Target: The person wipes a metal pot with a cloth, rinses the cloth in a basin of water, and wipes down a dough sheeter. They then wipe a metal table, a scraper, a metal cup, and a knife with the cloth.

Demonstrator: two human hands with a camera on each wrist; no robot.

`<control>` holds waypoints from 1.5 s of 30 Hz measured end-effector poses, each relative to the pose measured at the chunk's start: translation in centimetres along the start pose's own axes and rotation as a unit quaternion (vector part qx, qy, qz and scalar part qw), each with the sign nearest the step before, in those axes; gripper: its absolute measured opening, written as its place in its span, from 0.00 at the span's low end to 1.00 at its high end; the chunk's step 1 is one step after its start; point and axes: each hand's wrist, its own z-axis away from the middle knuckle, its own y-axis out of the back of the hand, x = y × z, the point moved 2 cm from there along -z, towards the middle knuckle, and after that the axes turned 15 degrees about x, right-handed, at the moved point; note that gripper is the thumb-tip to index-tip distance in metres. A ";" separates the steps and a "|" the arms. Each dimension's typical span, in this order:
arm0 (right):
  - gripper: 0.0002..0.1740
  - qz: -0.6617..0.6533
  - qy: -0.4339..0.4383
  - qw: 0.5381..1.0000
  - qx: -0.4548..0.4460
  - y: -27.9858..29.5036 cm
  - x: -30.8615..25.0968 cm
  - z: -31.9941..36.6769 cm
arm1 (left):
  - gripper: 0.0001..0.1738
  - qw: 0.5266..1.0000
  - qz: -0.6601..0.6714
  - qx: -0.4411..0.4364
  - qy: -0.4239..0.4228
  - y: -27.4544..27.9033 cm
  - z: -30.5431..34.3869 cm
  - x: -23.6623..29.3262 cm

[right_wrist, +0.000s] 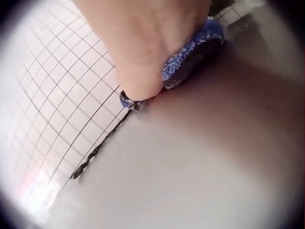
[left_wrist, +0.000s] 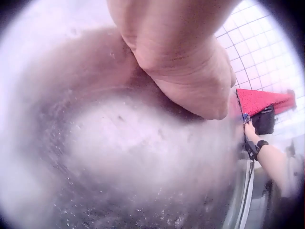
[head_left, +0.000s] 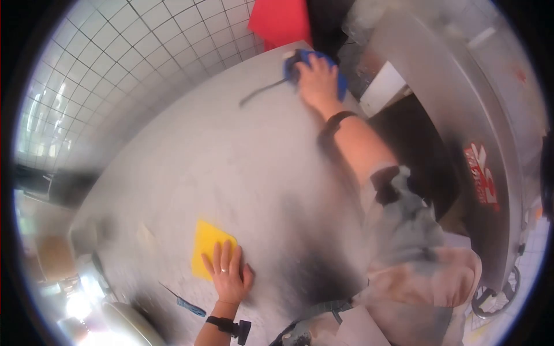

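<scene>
My left hand (head_left: 229, 280) rests with spread, fairly straight fingers on a yellow sheet or cloth (head_left: 202, 248) on the grey metal surface (head_left: 173, 155). In the left wrist view the left hand (left_wrist: 186, 71) hides whatever is under it. At the far end of the surface, my right hand (head_left: 317, 81) lies over a blue fuzzy item (head_left: 341, 86). The right wrist view shows that blue item (right_wrist: 195, 52) with a dark underside, beneath the right hand (right_wrist: 147, 52). A dark cord (right_wrist: 97, 149) trails from it across the surface.
A blue-handled thin tool (head_left: 190, 307) lies left of the left hand. Beyond the far edge are a red item (head_left: 280, 23) and a black one (left_wrist: 264, 120). White tiles (head_left: 138, 46) line the left side; a metal panel with a red-white label (head_left: 482, 176) stands right.
</scene>
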 end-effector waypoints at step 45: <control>0.14 -0.427 0.419 0.790 -0.138 20.3 -16.1 13.6 | 0.27 0.994 0.087 0.052 0.049 1.4 -0.1 -0.4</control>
